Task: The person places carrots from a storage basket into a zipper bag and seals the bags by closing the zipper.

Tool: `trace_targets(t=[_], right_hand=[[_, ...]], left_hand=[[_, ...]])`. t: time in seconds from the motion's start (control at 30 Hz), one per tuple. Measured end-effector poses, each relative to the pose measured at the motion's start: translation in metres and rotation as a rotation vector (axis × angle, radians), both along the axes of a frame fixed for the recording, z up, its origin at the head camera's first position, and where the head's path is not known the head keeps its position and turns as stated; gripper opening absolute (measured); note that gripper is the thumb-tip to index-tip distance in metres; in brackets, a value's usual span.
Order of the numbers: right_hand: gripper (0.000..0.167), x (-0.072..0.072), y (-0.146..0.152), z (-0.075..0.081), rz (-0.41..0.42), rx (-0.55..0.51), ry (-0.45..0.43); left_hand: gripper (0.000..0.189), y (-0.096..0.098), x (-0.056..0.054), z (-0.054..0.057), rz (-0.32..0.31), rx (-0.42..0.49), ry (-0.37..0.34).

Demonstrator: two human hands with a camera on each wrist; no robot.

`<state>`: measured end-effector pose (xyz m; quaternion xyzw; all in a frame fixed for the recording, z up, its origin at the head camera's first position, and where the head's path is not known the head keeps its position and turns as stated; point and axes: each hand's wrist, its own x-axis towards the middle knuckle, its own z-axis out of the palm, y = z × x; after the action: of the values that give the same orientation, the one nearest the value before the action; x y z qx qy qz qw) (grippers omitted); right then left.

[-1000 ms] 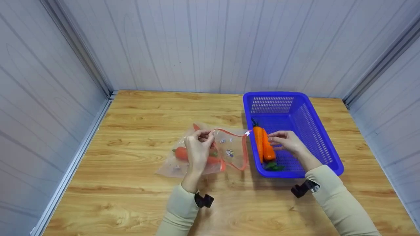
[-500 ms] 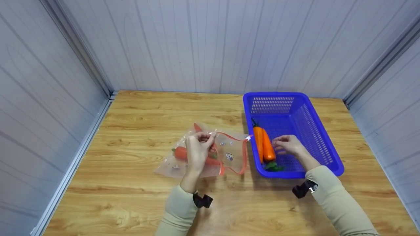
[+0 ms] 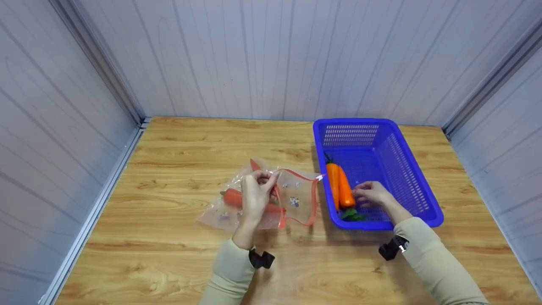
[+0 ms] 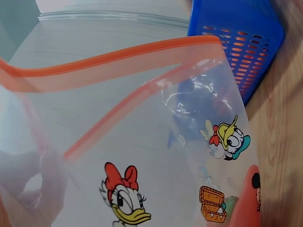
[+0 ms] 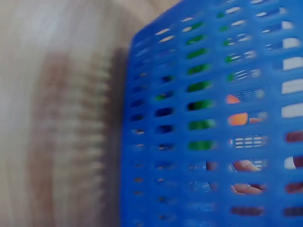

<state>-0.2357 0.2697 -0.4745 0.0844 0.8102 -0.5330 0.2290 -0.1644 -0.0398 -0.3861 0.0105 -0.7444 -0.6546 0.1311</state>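
Observation:
In the head view my left hand [image 3: 255, 195] pinches the near rim of a clear zip bag [image 3: 295, 212] with an orange-red edge. Its mouth gapes toward the basket, and cartoon ducks [image 4: 124, 201] show on it in the left wrist view. Long orange-red, carrot-like vegetables [image 3: 233, 197] lie inside the bag, partly behind the hand. My right hand [image 3: 374, 195] is down inside the blue basket [image 3: 413, 182], holding nothing, fingertips close beside the thick end of a carrot [image 3: 346, 195]. Another carrot [image 3: 333, 180] lies left of that one. The right wrist view shows fingers [image 5: 246, 189] through the basket slots.
Green leaves [image 3: 352, 215] lie in the basket's near left corner. The basket stands on the right of a wood-grain table [image 3: 169, 190]. Pale panel walls [image 3: 271, 59] enclose the table at the back and both sides.
My right hand has moved slightly right and lower in the basket, toward the carrot's thick end. The left hand keeps its pinch, and the bag's mouth has shifted a little.

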Motion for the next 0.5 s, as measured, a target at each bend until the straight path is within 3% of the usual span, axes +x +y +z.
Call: trace_targets(t=[0.1,0.27,0.5], right_hand=[[0.047,0.001,0.0,-0.003,-0.001,0.013,-0.04],[0.054,0.002,-0.001,-0.006,0.006,0.015,-0.067],[0.061,0.0,0.001,-0.012,0.059,0.072,-0.109]], left_hand=[[0.019,0.0,-0.005,-0.007,0.005,0.009,-0.02],[0.02,-0.001,-0.019,-0.029,-0.007,0.038,-0.017],[0.02,-0.001,-0.022,-0.033,-0.011,0.03,0.012]])
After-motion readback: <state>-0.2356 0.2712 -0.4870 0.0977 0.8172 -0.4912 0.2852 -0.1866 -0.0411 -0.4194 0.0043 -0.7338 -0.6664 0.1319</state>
